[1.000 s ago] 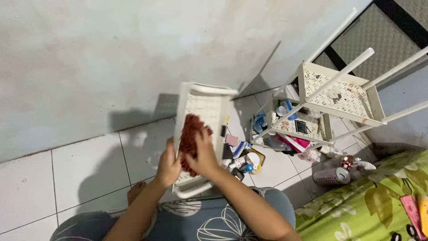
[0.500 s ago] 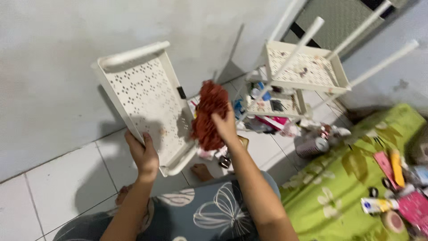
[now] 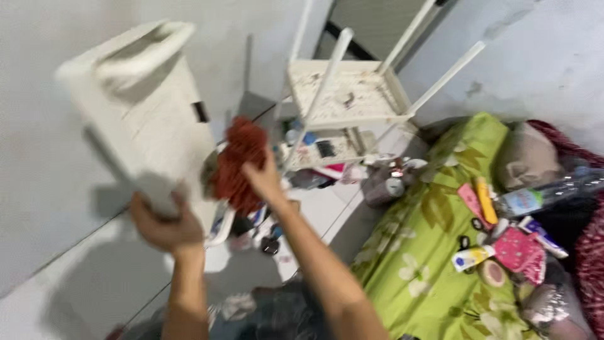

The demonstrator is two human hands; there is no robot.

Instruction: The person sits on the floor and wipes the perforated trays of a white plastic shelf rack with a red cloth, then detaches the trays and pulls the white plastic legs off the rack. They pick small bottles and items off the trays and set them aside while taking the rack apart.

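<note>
My left hand [image 3: 165, 223] grips the lower end of a white plastic shelf tray [image 3: 141, 116], holding it up off the floor and tilted. My right hand [image 3: 264, 179] presses a dark red cloth [image 3: 238, 160] against the tray's side. The frame is blurred by motion. Both forearms reach up from the bottom of the view.
A white plastic rack [image 3: 346, 94] stands ahead by the wall, with small bottles and clutter under it on the tiled floor [image 3: 75, 296]. At right lies a green floral sheet [image 3: 428, 239] strewn with tubes, a bottle and pouches.
The tray has been lifted higher and turned, its back now toward me. The red cloth stays against it. The view has swung right, showing more of the green sheet.
</note>
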